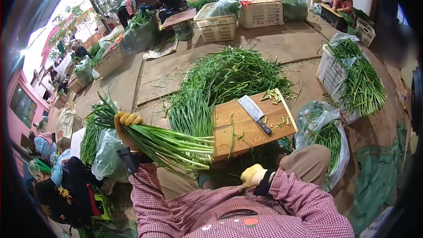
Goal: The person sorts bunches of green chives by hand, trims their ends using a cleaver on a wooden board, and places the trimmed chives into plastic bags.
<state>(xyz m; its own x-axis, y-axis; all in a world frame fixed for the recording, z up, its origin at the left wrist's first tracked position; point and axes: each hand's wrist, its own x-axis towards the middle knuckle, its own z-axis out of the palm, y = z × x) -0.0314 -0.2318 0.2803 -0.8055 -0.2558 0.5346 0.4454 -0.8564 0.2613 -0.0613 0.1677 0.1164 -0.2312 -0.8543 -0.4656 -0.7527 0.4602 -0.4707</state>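
My left hand (128, 121), in a yellow-palmed glove, is wrapped around a thick bunch of garlic chives (172, 143). Their pale cut stems point right, toward the wooden board (229, 123), and the leafy ends stick out to the left. My right hand (253, 175), gloved in yellow, is curled low in front of my lap, close to the checked apron; what its fingers hold, if anything, is hidden. A cleaver (253, 110) lies flat on the board, its black handle toward me. Short stem ends (275, 97) are scattered around it, with one loose stalk (232, 134) at the left.
Beyond the board spreads a big heap of chives (233, 72). A plastic bag of greens (324, 128) and a white crate piled with chives (357, 79) stand at the right. Another plastic bag (110, 154) is beside my left arm. Several people work among crates farther back.
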